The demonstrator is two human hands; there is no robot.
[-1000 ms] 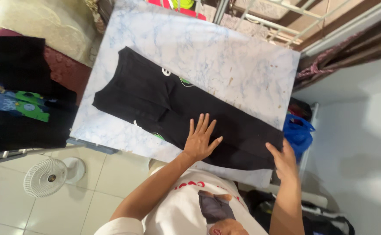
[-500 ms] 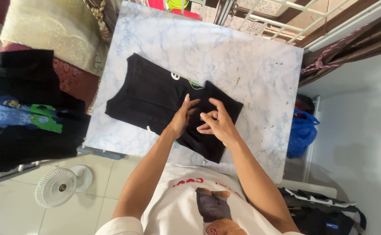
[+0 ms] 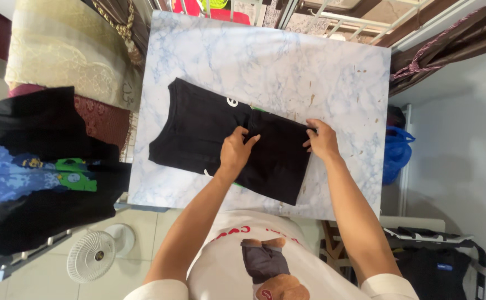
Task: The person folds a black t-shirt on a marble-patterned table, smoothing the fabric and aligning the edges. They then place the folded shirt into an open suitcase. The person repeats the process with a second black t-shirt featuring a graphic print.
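A black garment [image 3: 209,130] lies folded on a white marble-patterned table [image 3: 287,61], with small white and green marks showing at its fold. My left hand [image 3: 236,153] rests on the middle of the cloth, fingers pinching the folded edge. My right hand [image 3: 321,139] grips the garment's right edge near the top corner of the folded part. Both forearms reach in from the bottom of the view.
Dark clothes with a blue and green print [image 3: 37,178] hang on a rack at the left. A small white fan [image 3: 93,256] stands on the tiled floor. A blue bag [image 3: 395,153] sits right of the table. Cream fabric [image 3: 65,55] lies upper left.
The long garment was folded over from the right, making it shorter. My right hand moved from the middle of the cloth out to its right edge; my left hand stays near the middle.
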